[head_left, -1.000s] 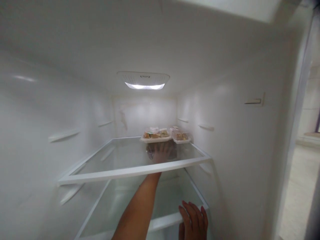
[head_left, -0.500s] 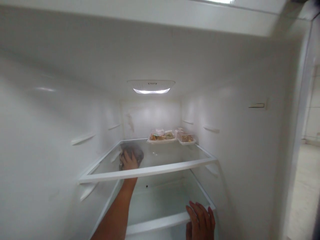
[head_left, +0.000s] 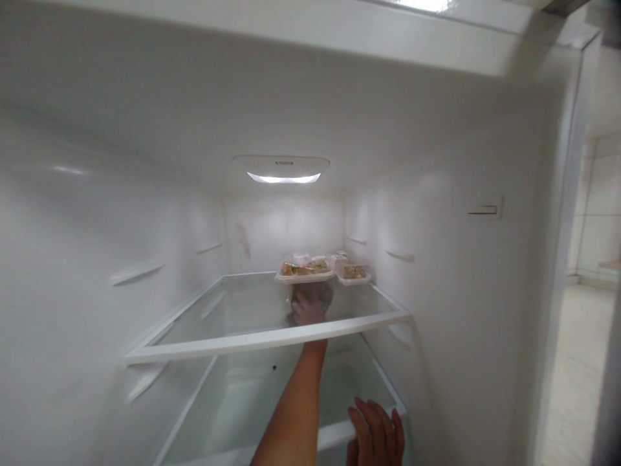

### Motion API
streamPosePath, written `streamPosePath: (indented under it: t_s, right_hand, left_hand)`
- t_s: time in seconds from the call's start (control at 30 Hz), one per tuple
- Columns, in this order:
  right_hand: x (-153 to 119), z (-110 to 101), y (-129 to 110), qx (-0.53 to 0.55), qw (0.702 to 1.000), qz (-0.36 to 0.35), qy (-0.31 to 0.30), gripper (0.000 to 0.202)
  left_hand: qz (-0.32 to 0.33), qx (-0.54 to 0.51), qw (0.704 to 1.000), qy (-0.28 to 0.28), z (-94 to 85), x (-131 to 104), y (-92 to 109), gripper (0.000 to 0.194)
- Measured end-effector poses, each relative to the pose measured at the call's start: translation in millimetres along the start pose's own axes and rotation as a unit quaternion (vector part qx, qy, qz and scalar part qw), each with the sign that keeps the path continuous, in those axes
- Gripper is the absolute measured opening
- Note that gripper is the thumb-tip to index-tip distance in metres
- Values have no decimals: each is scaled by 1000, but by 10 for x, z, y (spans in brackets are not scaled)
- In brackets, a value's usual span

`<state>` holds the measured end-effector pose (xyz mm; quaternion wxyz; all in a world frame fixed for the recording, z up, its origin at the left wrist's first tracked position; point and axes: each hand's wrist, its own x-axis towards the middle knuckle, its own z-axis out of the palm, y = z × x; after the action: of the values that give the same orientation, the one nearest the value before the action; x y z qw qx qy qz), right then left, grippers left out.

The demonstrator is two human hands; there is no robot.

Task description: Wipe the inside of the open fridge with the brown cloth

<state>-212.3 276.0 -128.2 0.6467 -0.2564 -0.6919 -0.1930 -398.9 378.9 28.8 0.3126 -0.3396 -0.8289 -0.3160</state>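
Note:
Seen through the glass of the upper shelf (head_left: 272, 335), my left hand (head_left: 310, 307) is under it, pressing a dark, crumpled cloth (head_left: 323, 294). The cloth looks hazy through the glass, and its contact with the underside is hard to make out. My left forearm passes below the shelf's white front edge. Lower right, my right hand (head_left: 376, 430) has its fingers curled over the front edge of the lower shelf (head_left: 337, 435), near its right corner, with the thumb on the near side.
Two clear packs of food, a wider one (head_left: 304, 268) and a smaller one (head_left: 352, 272), sit at the back of the upper shelf. A lit lamp (head_left: 284, 171) is on the fridge ceiling. Ribbed supports (head_left: 138, 273) stick out of the side walls.
My left hand and the cloth have moved right, from the left side to beneath the wider food pack. My right hand keeps its place on the lower shelf's edge. The view has shifted slightly.

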Motion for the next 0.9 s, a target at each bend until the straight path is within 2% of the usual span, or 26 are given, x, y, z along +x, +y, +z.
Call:
streamPosePath:
  t_s: [0.13,0.2,0.27,0.37,0.43,0.57,0.7,0.8,0.9]
  right_hand:
    - [-49,46,55,-18,1000,-20,11,37]
    - [-57,46,72,-26,999,-27,12,39]
    - [-47,25,68,-27,999,-28,6,41]
    - [-10,-30,39,-7,1000,-16,-13,42]
    - [12,-67,19,12,1000,-4,-24,42]
    - [25,-117,0,31,998,10,-47,45]
    - [16,-138,11,37,997,12,-72,51]
    - [14,-132,24,29,997,4,-75,53]
    - [13,-105,23,21,998,-1,-67,53]
  left_hand:
    - [132,-12,990,-56,109,-57,373,40]
    - [195,-14,978,-79,107,-67,409,38]
    - [237,-10,967,-96,68,-68,329,38]
    - [287,7,950,-120,-55,-48,35,39]
    - [292,31,946,-135,-176,-14,-235,40]
    - [247,90,951,-163,-521,116,-857,46]
    - [183,136,957,-182,-992,237,-1435,40]
    - [136,147,963,-178,-1256,255,-1665,37]
    - [77,138,973,-170,-1301,264,-1684,37]
